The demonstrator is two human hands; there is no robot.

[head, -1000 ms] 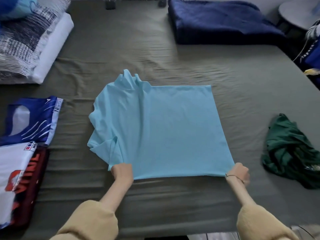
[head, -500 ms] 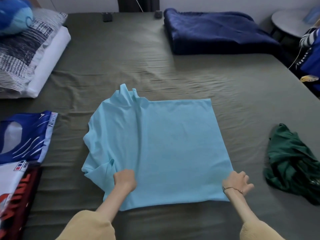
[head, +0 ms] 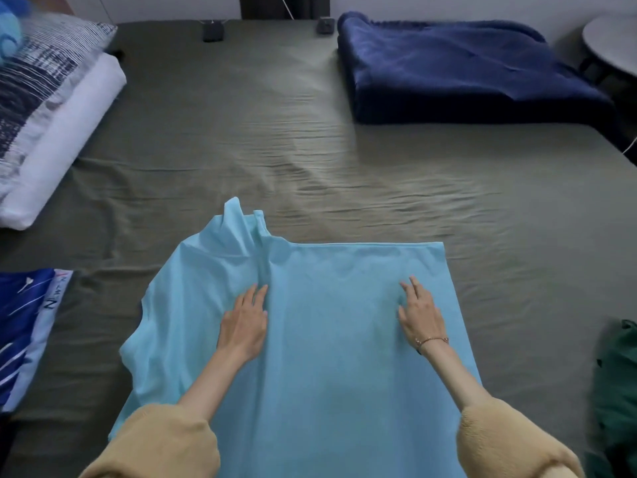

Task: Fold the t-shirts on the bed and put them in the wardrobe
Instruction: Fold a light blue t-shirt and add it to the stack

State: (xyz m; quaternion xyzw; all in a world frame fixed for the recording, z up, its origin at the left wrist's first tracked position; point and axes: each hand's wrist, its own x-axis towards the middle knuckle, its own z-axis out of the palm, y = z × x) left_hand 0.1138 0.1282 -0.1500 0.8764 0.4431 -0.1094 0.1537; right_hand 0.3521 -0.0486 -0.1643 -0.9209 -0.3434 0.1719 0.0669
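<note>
A light blue t-shirt (head: 331, 357) lies spread on the grey-green bed (head: 275, 150) in front of me, its left side rumpled with a raised fold near the far left corner. My left hand (head: 244, 326) rests flat on the shirt beside a crease, fingers straight. On the shirt's right half, my right hand (head: 420, 313) also lies flat with fingers extended. A crumpled dark green t-shirt (head: 617, 384) sits at the right edge. Folded blue and white shirts (head: 24, 326) lie at the left edge.
A folded navy blanket (head: 465, 70) occupies the far right of the bed. Striped and white pillows (head: 51, 108) are stacked at the far left. Two small dark devices (head: 212, 31) sit at the bed's far edge. A round table (head: 613, 43) stands beyond the right side.
Both hands let go of the shirt's near hem and moved forward onto the cloth, now lying flat on it. The view has shifted closer over the shirt.
</note>
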